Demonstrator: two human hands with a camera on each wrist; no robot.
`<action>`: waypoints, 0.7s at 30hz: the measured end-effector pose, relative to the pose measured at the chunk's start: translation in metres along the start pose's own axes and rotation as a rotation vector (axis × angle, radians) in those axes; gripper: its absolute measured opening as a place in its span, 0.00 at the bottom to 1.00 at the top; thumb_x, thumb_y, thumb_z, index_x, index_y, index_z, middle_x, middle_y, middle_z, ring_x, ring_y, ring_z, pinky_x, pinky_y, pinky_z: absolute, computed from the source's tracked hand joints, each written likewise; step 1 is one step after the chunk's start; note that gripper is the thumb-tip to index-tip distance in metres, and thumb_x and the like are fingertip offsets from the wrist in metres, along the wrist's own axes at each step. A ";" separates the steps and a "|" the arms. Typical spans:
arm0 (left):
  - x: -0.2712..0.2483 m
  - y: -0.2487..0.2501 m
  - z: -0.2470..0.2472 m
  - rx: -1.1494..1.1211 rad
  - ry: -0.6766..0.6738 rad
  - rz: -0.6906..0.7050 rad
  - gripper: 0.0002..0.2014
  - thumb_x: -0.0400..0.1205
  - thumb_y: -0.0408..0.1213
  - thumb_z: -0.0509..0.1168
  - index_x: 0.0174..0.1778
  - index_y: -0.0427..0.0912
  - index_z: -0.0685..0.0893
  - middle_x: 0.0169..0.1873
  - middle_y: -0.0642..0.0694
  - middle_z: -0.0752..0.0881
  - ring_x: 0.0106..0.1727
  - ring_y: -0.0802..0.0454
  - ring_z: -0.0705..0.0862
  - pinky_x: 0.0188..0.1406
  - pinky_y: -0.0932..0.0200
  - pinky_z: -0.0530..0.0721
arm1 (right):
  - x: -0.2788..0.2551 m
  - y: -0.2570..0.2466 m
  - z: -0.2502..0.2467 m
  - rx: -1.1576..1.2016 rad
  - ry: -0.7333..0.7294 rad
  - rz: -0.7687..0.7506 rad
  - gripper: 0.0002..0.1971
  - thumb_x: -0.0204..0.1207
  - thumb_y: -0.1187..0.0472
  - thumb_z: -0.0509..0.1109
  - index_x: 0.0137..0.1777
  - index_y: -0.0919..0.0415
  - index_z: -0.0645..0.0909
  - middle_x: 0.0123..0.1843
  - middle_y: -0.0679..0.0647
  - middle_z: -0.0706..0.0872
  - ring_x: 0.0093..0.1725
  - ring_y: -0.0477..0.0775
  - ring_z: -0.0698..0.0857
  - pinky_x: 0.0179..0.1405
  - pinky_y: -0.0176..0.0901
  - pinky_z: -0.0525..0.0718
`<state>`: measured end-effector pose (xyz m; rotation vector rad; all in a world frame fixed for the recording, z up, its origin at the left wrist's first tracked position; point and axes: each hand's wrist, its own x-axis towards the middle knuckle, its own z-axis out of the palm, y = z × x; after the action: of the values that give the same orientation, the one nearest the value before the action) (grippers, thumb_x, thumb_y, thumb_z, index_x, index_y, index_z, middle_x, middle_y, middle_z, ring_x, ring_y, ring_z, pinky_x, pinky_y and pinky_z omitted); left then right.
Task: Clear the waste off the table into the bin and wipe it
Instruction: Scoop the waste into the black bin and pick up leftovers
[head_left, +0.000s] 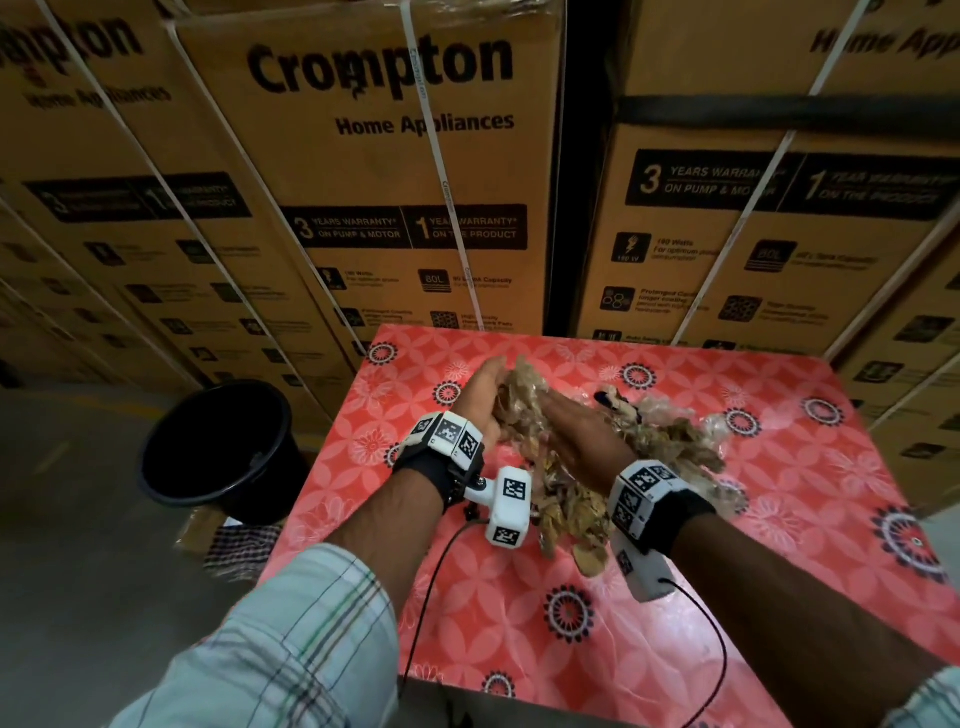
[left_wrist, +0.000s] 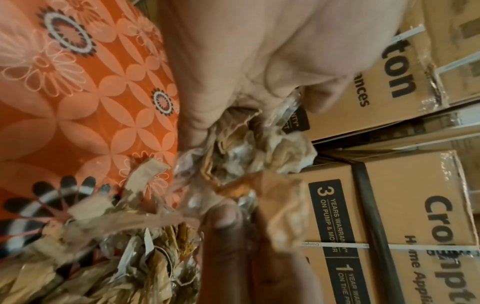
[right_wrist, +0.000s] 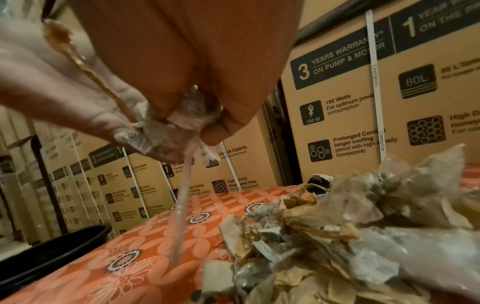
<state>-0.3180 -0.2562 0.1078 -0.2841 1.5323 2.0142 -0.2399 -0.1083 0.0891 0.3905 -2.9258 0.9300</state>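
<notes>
A heap of torn cardboard and crumpled plastic waste (head_left: 670, 441) lies on the table (head_left: 519, 623), which has a red flowered cover. Both hands squeeze a clump of this waste (head_left: 519, 400) between them over the far middle of the table. My left hand (head_left: 480, 395) cups its left side, and my right hand (head_left: 576, 431) presses from the right. In the left wrist view the left fingers (left_wrist: 197, 123) curl round the clump (left_wrist: 246, 148). In the right wrist view the right fingers (right_wrist: 221, 115) pinch plastic scraps (right_wrist: 176, 131), and a strip hangs down. The black bin (head_left: 218, 447) stands on the floor left of the table.
Stacked cardboard appliance boxes (head_left: 363, 208) wall in the far side and the right. A checked cloth (head_left: 239, 545) lies on a low box by the table's left edge, below the bin. Loose scraps (head_left: 566, 519) trail under my wrists. Cables hang from both wrist cameras.
</notes>
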 end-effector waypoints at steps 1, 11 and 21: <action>-0.004 0.004 0.001 0.058 -0.041 0.001 0.26 0.82 0.61 0.61 0.57 0.39 0.85 0.43 0.40 0.87 0.43 0.42 0.85 0.51 0.44 0.84 | -0.002 0.001 0.002 -0.010 0.021 -0.014 0.25 0.82 0.58 0.55 0.80 0.60 0.64 0.79 0.63 0.68 0.77 0.63 0.69 0.73 0.65 0.71; -0.011 -0.008 0.003 0.207 0.007 0.142 0.19 0.83 0.27 0.65 0.69 0.44 0.74 0.62 0.38 0.82 0.53 0.37 0.84 0.46 0.44 0.85 | -0.017 -0.004 -0.003 0.106 0.207 0.010 0.29 0.78 0.61 0.67 0.78 0.57 0.65 0.71 0.54 0.78 0.69 0.54 0.78 0.66 0.46 0.76; -0.010 -0.016 -0.006 0.275 0.245 0.404 0.13 0.80 0.25 0.64 0.48 0.52 0.79 0.53 0.39 0.85 0.55 0.34 0.86 0.49 0.40 0.87 | -0.027 0.001 0.005 0.058 0.363 0.040 0.26 0.77 0.46 0.66 0.72 0.56 0.76 0.55 0.54 0.77 0.50 0.49 0.77 0.49 0.46 0.83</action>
<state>-0.3023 -0.2622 0.0978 -0.1193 2.1381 2.0848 -0.2143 -0.1047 0.0809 0.1455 -2.5906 0.9757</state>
